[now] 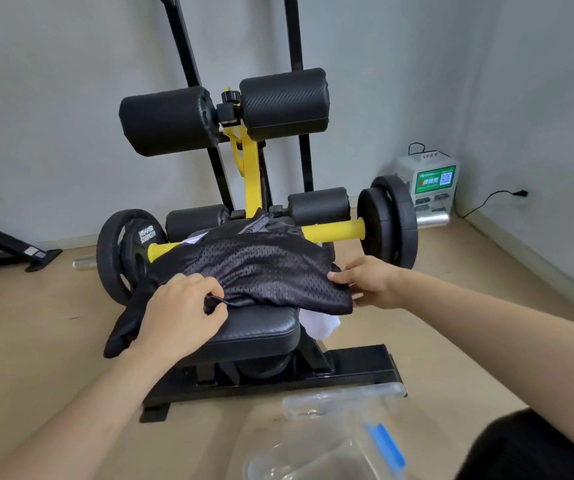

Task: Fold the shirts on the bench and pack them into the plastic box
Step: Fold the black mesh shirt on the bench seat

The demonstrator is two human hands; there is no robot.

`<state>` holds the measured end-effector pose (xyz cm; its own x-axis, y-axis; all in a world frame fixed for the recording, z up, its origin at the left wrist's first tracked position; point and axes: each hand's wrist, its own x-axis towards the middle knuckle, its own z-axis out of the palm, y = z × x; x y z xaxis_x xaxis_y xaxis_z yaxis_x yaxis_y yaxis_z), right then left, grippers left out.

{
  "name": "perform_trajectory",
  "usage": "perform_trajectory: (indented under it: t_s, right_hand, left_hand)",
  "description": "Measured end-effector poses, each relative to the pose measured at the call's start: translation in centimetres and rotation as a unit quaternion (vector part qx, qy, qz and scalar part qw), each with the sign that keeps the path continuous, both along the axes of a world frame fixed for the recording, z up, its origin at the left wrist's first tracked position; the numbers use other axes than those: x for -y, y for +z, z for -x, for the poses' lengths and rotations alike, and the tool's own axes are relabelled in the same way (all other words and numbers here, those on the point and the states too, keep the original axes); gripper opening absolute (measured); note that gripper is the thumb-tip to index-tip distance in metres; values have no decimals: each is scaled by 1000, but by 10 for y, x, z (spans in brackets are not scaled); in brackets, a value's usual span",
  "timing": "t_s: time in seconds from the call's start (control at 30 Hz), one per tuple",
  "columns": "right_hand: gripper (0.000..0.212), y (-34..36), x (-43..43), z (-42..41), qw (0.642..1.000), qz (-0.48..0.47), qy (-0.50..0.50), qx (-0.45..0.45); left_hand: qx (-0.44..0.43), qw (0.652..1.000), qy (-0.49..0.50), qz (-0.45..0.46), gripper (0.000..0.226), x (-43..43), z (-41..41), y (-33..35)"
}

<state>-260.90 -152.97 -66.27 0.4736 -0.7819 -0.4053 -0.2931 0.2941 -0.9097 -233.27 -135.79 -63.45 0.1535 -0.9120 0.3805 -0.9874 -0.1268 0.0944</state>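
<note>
A black mesh shirt (261, 268) lies spread over the padded black bench seat (254, 332), one sleeve hanging off the left side. My left hand (181, 310) pinches a fold of its near edge. My right hand (365, 282) grips the shirt's right edge, thumb on top and fingers under the cloth. A white garment (320, 323) peeks out beneath the black one on the right. The clear plastic box (320, 455) with a blue latch stands on the floor at the bottom, near my right forearm.
The bench belongs to a black and yellow gym machine (247, 161) with roller pads and weight plates (389, 223) on both sides. A white charging kiosk (431, 185) stands in the right corner. Wooden floor lies to the left and right.
</note>
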Motion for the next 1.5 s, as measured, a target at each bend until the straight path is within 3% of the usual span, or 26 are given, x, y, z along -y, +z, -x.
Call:
perform_trajectory:
  t_s: [0.13,0.23,0.37,0.5,0.57,0.63,0.8,0.93,1.03,1.13,1.2,1.3,1.5]
  right_hand:
    - [16,1,7,9,994,36,-74,68]
    - [12,8,8,17,985,72,-109,112]
    - [18,18,3,19,977,102,-102,156]
    - [25,32,-5,16,971,138,-68,181]
    - [26,39,-11,12,967,162,-30,195]
    - [28,43,-19,5,964,169,0,206]
    - [33,50,-31,-7,970,131,44,198]
    - [35,55,-33,-11,963,100,85,236]
    - [26,56,-30,-14,962,171,17,210]
    - [15,47,-21,-12,952,278,-61,112]
    - [17,41,-21,-13,947,317,-15,49]
    - [37,39,-28,-24,927,367,73,-10]
    - [61,48,-45,-63,896,412,163,10]
  left_hand:
    - [-9,999,-1,39,15,3,10,3]
    - [-22,996,-63,58,26,10,26,6]
    - [-37,987,-158,-14,50,28,63,0]
    - [-58,980,-191,-13,69,43,96,-1]
    - [-113,976,-187,-2,78,47,108,3]
    - [-223,958,-181,5,83,51,116,7]
    - [-414,896,-154,34,80,55,115,9]
    - [-400,902,-129,101,49,57,101,6]
    - [-424,893,-79,129,32,60,88,6]
    - [-453,878,-50,145,29,60,74,5]
    - [-473,867,-38,153,29,56,68,8]
    - [-493,853,-38,167,27,47,59,15]
    - [-488,848,-8,207,26,22,27,31]
